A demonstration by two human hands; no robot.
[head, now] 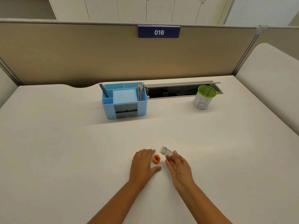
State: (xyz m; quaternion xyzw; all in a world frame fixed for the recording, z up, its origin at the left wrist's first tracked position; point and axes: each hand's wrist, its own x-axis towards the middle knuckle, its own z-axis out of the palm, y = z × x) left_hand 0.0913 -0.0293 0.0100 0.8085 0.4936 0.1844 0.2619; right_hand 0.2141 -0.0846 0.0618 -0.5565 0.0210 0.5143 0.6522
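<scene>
Small clear plastic cylindrical jar [166, 151], mouth open, tilted up-left over smooth white desk [64, 143], base pinched by right hand [178, 167], thumb against fingertips. Left hand [143, 165] flat on desk, fingers straight, gripping nothing. Round orange plastic cap [156, 158] between its forefinger and thumb. Behind: glossy light-blue plastic organiser [124, 109]; green-rimmed white mesh cup [202, 102], handwritten "B"; navy sign [158, 31], "016".

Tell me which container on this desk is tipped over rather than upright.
The small clear jar, held by the right hand, mouth pointing sideways. The blue organizer and the green-rimmed cup both stand upright.
</scene>
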